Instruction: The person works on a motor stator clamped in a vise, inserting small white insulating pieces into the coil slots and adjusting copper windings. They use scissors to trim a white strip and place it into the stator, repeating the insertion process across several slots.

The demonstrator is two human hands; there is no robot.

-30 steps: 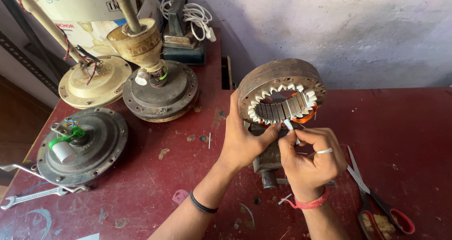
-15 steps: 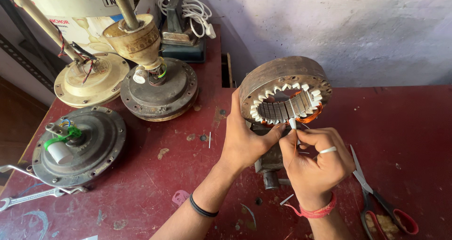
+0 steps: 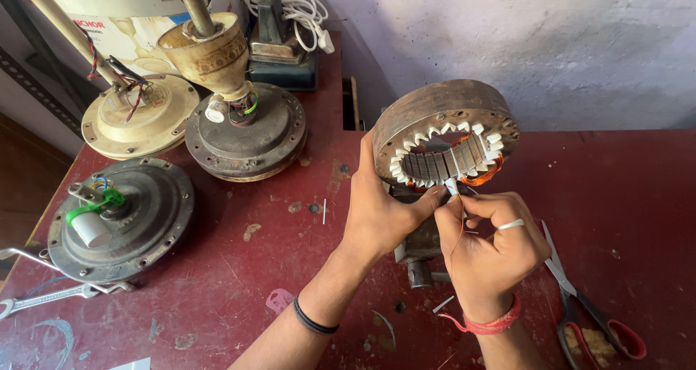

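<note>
Nearest the camera: a red-handled pair of scissors (image 3: 589,313) lay flat on the dark red surface (image 3: 623,196), just right of the right wrist, which wore a red thread band. A spanner (image 3: 51,297) lay at the near left edge.

Right hand (image 3: 489,250): fingers closed in a narrow pinch on a small white strip (image 3: 452,187) at the lower rim of the ring; a pale ring on one finger.

Left hand (image 3: 383,214): curled against the left underside of the ring, thumb stretched toward the right hand's fingertips; a black band sat on the wrist.

Motor ring (image 3: 442,134): round, rusty brown, tilted up on its edge above both hands, with white slot liners around its inner teeth and orange wire showing at the lower right. A dark metal block (image 3: 420,243) sat under it, partly hidden by the hands.

Left, middle distance: dark round fan motor (image 3: 119,218) with a white cylinder and green clip on top.

Farther: a second dark fan motor (image 3: 246,130) carrying a cream cup and rod; beside it a cream fan motor (image 3: 141,123) with red and black wires.

Farthest: a coiled white cord (image 3: 293,7) on a dark device, against the pale wall (image 3: 544,43).
</note>
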